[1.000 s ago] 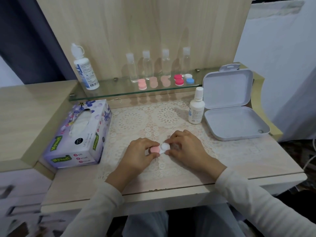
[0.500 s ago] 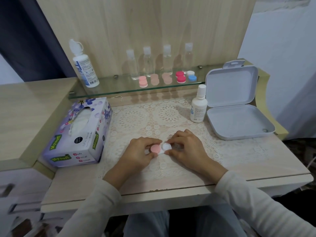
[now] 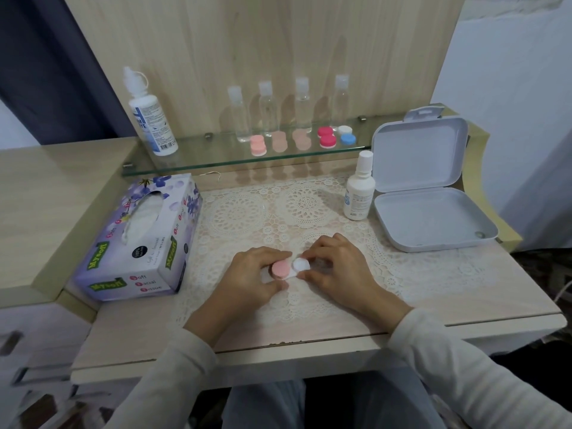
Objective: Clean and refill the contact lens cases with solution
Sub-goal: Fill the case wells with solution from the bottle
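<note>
A small contact lens case [image 3: 289,268] with a pink cap and a white cap lies on the lace mat [image 3: 247,218] at the desk's middle. My left hand [image 3: 252,277] grips its pink cap side, fingers curled round it. Its white cap is pinched by the fingertips of my right hand [image 3: 335,266]. A small white solution bottle [image 3: 359,188] stands capped behind my right hand. Several more lens cases, pink [image 3: 257,145], red [image 3: 326,137] and white-blue [image 3: 346,135], sit on the glass shelf [image 3: 198,159].
A tissue box [image 3: 139,239] lies left of the mat. An open white plastic box [image 3: 430,212] sits at the right. On the shelf stand a large solution bottle [image 3: 150,119] and several clear small bottles [image 3: 267,109]. The desk's front edge runs just below my wrists.
Both hands stay on the lens case with only slight finger shifts. The view has tilted a little, nothing else has moved.
</note>
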The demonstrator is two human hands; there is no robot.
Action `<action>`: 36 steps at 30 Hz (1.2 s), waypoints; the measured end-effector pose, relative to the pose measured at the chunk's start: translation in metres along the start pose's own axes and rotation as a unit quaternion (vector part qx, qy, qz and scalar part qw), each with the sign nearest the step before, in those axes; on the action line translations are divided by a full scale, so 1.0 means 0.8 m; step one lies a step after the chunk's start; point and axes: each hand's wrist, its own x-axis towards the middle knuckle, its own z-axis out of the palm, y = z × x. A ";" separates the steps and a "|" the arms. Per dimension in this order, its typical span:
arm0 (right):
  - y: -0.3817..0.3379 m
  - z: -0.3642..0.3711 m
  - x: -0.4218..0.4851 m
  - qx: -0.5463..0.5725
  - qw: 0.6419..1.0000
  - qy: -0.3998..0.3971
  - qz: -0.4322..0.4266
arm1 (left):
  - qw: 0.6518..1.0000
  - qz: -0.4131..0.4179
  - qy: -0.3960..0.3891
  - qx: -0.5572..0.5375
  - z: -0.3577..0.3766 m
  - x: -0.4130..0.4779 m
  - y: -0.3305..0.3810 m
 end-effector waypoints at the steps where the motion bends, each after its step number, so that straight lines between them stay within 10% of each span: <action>1: 0.000 0.000 0.000 -0.002 1.000 0.000 -0.001 | 1.000 -0.021 0.017 0.014 0.002 0.000 0.000; 36: 0.008 -0.020 0.004 0.024 1.000 0.009 0.005 | 0.994 -0.009 0.086 -0.061 0.011 -0.015 -0.006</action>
